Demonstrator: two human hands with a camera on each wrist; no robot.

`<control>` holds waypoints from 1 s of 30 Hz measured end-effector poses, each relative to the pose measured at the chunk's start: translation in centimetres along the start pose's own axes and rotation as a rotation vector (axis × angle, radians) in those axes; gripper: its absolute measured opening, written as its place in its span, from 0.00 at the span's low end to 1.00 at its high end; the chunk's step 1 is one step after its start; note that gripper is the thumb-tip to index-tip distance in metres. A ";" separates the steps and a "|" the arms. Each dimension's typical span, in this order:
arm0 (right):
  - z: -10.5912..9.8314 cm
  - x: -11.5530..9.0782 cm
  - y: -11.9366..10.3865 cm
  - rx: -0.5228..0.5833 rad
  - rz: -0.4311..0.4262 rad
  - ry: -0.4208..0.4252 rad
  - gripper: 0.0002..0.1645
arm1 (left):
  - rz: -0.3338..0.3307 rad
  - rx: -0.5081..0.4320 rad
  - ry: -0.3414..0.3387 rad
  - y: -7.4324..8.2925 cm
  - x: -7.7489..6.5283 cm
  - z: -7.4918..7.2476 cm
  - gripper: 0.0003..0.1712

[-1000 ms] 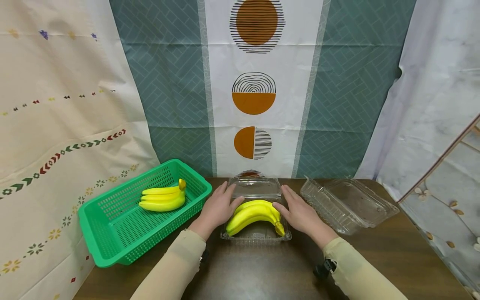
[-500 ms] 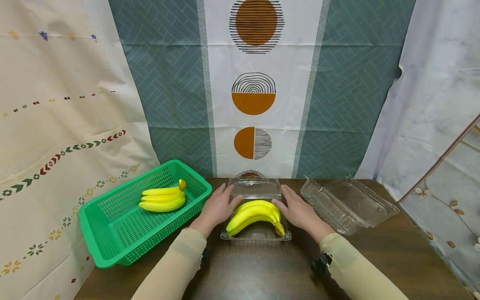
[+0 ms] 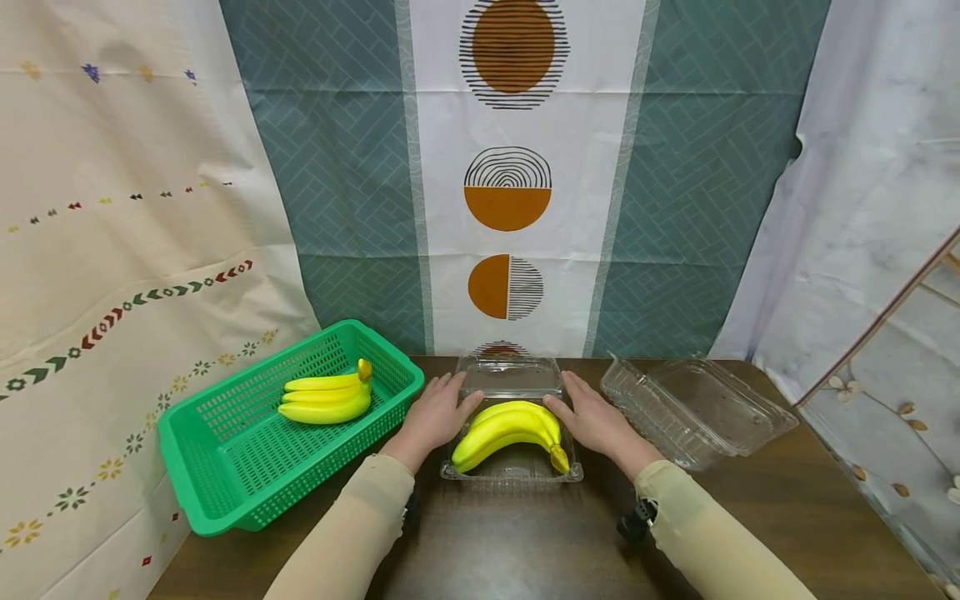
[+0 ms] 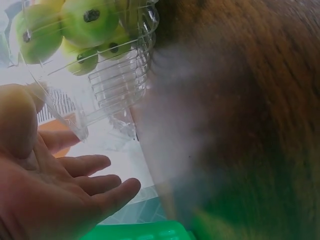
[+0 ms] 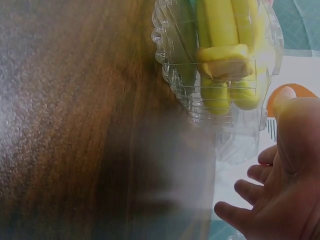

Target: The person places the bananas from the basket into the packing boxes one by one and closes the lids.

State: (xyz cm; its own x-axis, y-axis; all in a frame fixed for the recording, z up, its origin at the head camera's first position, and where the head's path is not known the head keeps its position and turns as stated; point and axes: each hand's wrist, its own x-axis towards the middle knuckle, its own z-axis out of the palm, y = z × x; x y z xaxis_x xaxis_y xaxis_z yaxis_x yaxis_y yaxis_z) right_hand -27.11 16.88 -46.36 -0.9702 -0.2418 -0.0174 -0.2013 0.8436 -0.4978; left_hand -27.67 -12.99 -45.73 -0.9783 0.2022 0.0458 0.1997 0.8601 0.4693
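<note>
A bunch of yellow bananas [image 3: 504, 429] lies in a clear plastic clamshell container [image 3: 517, 481], its lid [image 3: 512, 379] raised at the back. My left hand [image 3: 433, 417] is at the container's left side, fingers loosely extended and thumb near its rim. On the opposite side my right hand [image 3: 600, 421] mirrors it. Seen from the left wrist, the hand [image 4: 55, 195] has spread fingers close to the container's corner, near the green banana tips [image 4: 89, 22]. In the right wrist view the banana stem [image 5: 227, 65] shows through the plastic, apart from the hand [image 5: 290, 175]. Whether either thumb touches the rim I cannot tell.
A green plastic basket [image 3: 247, 492] with another banana bunch [image 3: 326, 400] stands at the left. At the right lie more clear clamshell containers [image 3: 701, 408], opened out. The brown table [image 3: 517, 550] ends against a hanging patterned cloth [image 3: 506, 250] at the back.
Both hands stay beside the container almost unmoved. My right wrist has shifted slightly to the left. The bananas, container and basket stay where they were.
</note>
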 end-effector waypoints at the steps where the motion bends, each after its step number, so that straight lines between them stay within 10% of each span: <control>1: 0.1 0.0 0.0 0.001 0.001 -0.002 0.55 | 0.001 -0.004 -0.003 -0.1 0.0 0.1 0.44; 30: 0.0 0.1 -0.5 0.004 0.002 -0.011 0.52 | 0.006 -0.067 0.005 -0.2 0.0 0.1 0.44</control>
State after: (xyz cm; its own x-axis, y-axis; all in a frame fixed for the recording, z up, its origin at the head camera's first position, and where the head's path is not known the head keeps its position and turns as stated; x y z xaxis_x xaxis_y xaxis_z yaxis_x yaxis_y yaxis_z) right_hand -27.13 16.49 -46.12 -0.9689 -0.2459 -0.0279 -0.1993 0.8423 -0.5008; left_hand -27.71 -13.14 -45.91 -0.9773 0.2048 0.0536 0.2019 0.8254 0.5272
